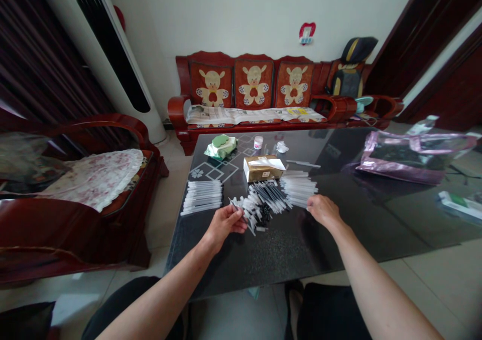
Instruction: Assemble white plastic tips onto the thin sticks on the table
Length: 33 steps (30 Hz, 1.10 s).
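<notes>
My left hand [227, 221] is closed in a pinch on a thin, dark pen refill with a pale end, held slanting over the table. Beneath and beside it lies a heap of small white and black pen parts [251, 207]. My right hand [323, 210] has its fingers closed at the near ends of a pile of white pen barrels [299, 187], gripping one at its end. Between the hands lies a bundle of dark pen refills [271, 195]. On the left, a row of white pens or filled barrels [202, 196] lies side by side.
A gold and white box [264, 168] stands behind the parts on the dark table [286, 252]. Farther back are a green wipes pack [221, 147], a small white tub [258, 142] and crumpled tissue [282, 147]. A clear pink-edged bag [406, 172] sits right.
</notes>
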{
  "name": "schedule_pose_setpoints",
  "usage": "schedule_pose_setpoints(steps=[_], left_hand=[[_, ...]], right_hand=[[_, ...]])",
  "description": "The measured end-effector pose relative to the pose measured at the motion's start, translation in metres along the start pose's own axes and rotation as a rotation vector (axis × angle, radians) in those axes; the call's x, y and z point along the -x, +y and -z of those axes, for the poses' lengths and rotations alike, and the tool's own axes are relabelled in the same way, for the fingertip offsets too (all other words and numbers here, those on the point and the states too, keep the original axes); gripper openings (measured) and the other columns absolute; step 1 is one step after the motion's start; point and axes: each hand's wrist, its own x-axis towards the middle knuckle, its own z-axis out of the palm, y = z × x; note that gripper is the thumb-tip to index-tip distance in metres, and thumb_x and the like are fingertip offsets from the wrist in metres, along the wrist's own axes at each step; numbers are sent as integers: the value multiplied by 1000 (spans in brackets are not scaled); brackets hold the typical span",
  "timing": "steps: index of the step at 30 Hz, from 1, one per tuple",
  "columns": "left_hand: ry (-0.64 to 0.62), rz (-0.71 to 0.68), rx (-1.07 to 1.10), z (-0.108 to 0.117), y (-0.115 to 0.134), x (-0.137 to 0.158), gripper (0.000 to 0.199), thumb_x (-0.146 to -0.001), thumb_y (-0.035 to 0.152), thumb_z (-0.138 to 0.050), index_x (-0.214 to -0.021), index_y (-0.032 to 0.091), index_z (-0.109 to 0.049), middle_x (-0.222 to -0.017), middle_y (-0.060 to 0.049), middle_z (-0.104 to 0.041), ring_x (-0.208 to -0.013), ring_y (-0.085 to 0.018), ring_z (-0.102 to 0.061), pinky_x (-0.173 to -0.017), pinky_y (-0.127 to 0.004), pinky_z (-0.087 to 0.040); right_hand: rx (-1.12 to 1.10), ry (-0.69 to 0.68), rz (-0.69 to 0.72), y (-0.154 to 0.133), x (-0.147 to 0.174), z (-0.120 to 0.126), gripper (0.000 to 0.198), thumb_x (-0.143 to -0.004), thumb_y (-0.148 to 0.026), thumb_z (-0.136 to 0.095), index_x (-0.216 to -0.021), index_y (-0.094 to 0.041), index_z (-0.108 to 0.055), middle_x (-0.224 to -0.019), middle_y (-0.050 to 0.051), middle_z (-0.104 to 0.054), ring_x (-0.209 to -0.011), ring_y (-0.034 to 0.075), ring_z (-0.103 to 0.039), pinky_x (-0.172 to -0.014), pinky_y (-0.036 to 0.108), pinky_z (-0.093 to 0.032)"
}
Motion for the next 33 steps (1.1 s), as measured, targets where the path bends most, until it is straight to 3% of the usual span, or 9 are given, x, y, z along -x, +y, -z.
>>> schedule_pose_setpoints(steps=[7, 13, 16, 20, 25, 29, 33], left_hand=[[-14, -26, -20, -2, 3, 2, 36, -68, 44, -73, -72, 13, -55, -64, -3, -64, -52, -11, -61, -49, -21, -50], [-54, -34, -63, -2, 3, 2, 37, -72, 46, -69, -81, 12, -60, -68, -4, -64, -53, -11, -61, -49, -21, -49], [-81, -37, -97, -3, 4, 3, 37, -75, 49, -65, -81, 13, -58, -70, -4, -64, -54, -11, -62, -49, -20, -48], [-166, -21, -147, -7, 4, 7, 37, -82, 53, -54, -83, 16, -51, -66, -5, -65, -49, -14, -62, -42, -20, -46], [-362, -5, -201, -17, -1, 14, 36, -88, 55, -42, -90, 19, -44, -55, -2, -61, -40, -14, -58, -34, -18, -40], [-482, -17, -280, -22, -5, 16, 39, -89, 56, -39, -89, 18, -46, -53, 1, -57, -35, -10, -52, -34, -16, -37], [-515, -20, -357, -22, -5, 17, 42, -89, 57, -38, -89, 17, -50, -53, 3, -54, -35, -7, -47, -35, -15, -34]], right_hand=[[97, -35, 85, -10, 3, -4, 16, -77, -21, -55, -82, -17, -70, -93, 15, -70, -87, 27, -66, -67, 31, -42], [84, -9, 140, -10, 8, 5, 15, -74, -18, -53, -73, -17, -68, -87, 14, -70, -85, 26, -66, -61, 28, -41], [-184, -10, 107, -13, 12, 12, 9, -69, -22, -57, -68, -17, -65, -72, 8, -68, -71, 21, -65, -55, 24, -40], [-830, -144, -6, -25, 21, 14, 13, -71, -30, -56, -68, -17, -57, -49, -1, -57, -38, 11, -51, -38, 21, -35], [-1457, -230, 28, -56, 35, 19, 20, -70, -33, -63, -65, -17, -52, -49, -1, -58, -35, 11, -51, -33, 22, -41], [-1692, -267, 70, -83, 44, 22, 18, -70, -30, -66, -70, -16, -55, -52, 0, -62, -39, 14, -56, -36, 26, -48], [-1796, -236, 75, -97, 45, 22, 17, -70, -28, -67, -71, -15, -56, -55, 1, -64, -41, 15, -59, -40, 28, -52]])
